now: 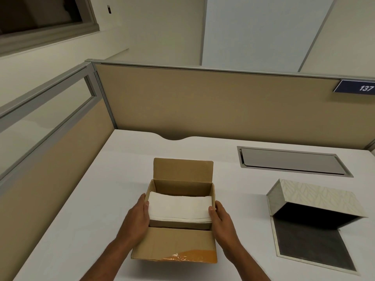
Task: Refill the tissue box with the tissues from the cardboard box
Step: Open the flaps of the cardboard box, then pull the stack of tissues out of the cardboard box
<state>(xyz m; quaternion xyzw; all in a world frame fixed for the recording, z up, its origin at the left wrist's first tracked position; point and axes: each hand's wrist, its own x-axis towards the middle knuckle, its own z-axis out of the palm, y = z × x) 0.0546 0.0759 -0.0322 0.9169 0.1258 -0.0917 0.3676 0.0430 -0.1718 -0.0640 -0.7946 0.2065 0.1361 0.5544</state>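
An open cardboard box [178, 242] sits on the white desk in front of me, its flaps folded out front and back. Inside lies a white stack of tissues [179, 206], tilted up at its near edge. My left hand [138, 217] grips the stack's left end, thumb on top. My right hand [221, 218] grips the right end the same way. To the right stands the tissue box [312, 199], patterned cream outside and dark inside, tipped up off its flat base [310, 246] so its hollow faces me.
A metal cable hatch [292, 161] is set into the white desk [81, 220] behind the tissue box. Tan partition walls [203, 102] enclose the desk at the back and left. A blue sign reads 137 [357, 87].
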